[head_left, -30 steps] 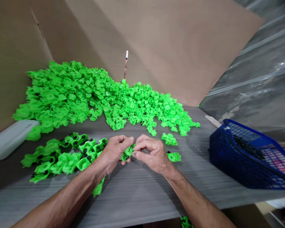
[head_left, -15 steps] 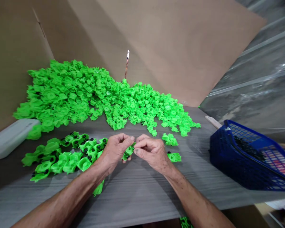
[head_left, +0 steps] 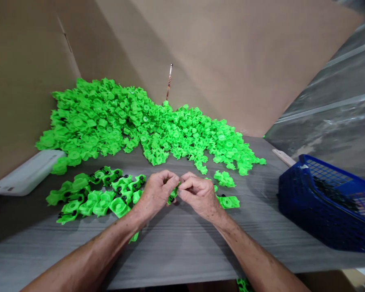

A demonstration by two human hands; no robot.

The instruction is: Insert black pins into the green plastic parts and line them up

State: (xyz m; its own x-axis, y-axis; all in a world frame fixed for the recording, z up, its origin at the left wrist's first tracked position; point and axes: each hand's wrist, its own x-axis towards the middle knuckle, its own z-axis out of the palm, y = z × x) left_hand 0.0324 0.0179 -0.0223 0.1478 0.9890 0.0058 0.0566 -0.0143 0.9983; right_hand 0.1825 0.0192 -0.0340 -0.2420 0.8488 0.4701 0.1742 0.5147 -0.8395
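My left hand (head_left: pixel 158 192) and my right hand (head_left: pixel 199 194) meet over the grey table (head_left: pixel 182 243), fingers curled and pinched together on one small green plastic part (head_left: pixel 172 196), mostly hidden between them. Left of my hands lies a cluster of green parts with black pieces fitted (head_left: pixel 97 196). Two loose green parts (head_left: pixel 229 201) lie just right of my right hand. A large heap of plain green parts (head_left: pixel 146 125) fills the back of the table.
A blue mesh basket (head_left: pixel 322 202) holding small black pieces stands at the right edge. A white flat box (head_left: pixel 27 172) lies at the left. Cardboard walls (head_left: pixel 215 61) rise behind the heap, with a thin stick (head_left: pixel 168 83) standing by them.
The view has shifted slightly, so everything sits a little further right. My fingers have closed tighter around the green part; both hands stay in the same spot on the table.
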